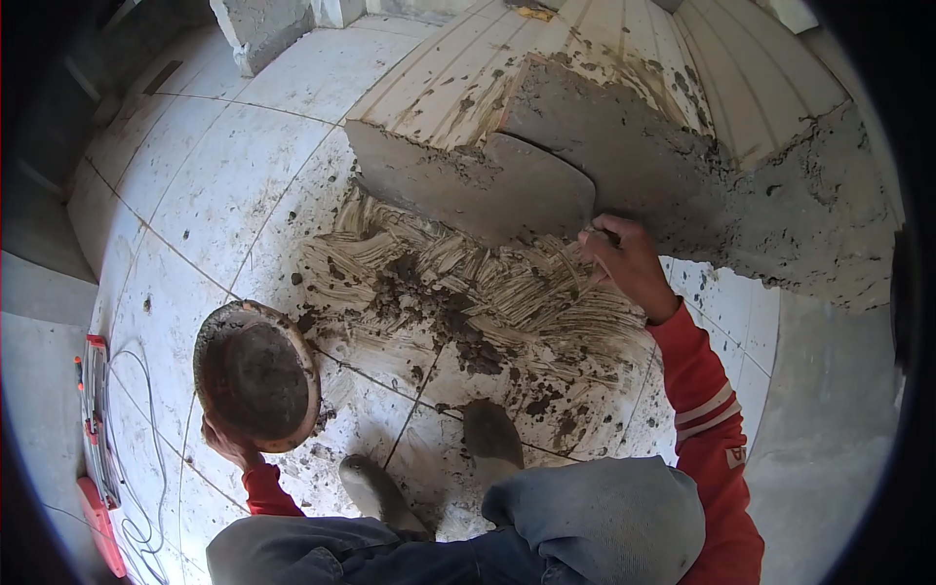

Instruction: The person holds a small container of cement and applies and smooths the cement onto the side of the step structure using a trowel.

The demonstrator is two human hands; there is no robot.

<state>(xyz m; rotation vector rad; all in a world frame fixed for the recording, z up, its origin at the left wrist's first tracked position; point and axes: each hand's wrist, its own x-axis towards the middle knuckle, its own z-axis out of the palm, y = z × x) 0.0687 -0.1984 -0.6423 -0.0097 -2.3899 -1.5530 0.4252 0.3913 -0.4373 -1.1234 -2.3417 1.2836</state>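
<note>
My right hand (629,263) is closed round the handle of a trowel. Its broad grey blade (541,185) lies against the wet mortar (643,146) coating the front face of a low step; the blade and mortar are nearly the same colour. At the lower left, my left hand (230,439) grips the near side of a round, worn bowl (310,390), tilted so that its inside shows. Grey mortar residue coats the bowl's inside. Some of my left fingers are hidden beneath it.
Dropped mortar (429,297) and streaked smears cover the white floor tiles (214,185) before the step. Ribbed tiles (439,78) spattered with mortar top the step. A red tool with a rail (95,419) and a loose cable (151,439) lie at left. My boots (492,439) stand close by.
</note>
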